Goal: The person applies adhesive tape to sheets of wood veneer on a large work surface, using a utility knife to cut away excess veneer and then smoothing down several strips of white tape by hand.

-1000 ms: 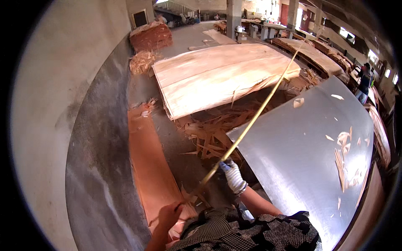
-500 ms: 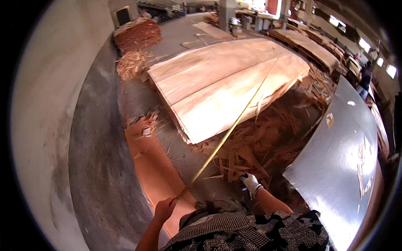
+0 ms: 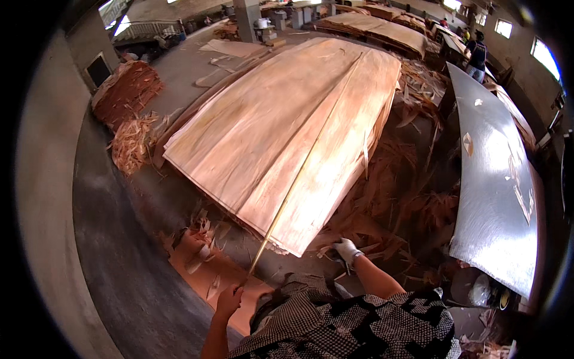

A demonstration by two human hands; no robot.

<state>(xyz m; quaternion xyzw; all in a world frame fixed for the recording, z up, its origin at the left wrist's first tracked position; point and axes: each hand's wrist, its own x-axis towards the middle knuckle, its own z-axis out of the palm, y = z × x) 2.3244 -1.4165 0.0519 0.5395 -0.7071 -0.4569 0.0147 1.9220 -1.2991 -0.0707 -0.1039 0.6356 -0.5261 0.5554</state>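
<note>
Bare and closed, my left hand (image 3: 229,301) grips the near end of a long thin yellowish stick (image 3: 281,212). The stick reaches forward over a broad stack of wood veneer sheets (image 3: 239,143), its far tip near the stack's far edge. Beside the stack's near right corner is my right hand (image 3: 347,251), in a whitish glove. Its fingers look curled, with a thin, unclear shape below them; what they hold is too small to make out.
Torn veneer scraps (image 3: 382,203) litter the floor right of the stack. A shiny metal sheet (image 3: 490,179) stands at the right. Reddish veneer (image 3: 191,263) lies near the left wall, with a bundled pile (image 3: 128,93) beyond. Another person (image 3: 477,57) stands far right.
The view has turned, so the stack appears lower and further left. The stick now lies closer along the stack's length, still in my left hand. My right hand appears nearer the stack's corner.
</note>
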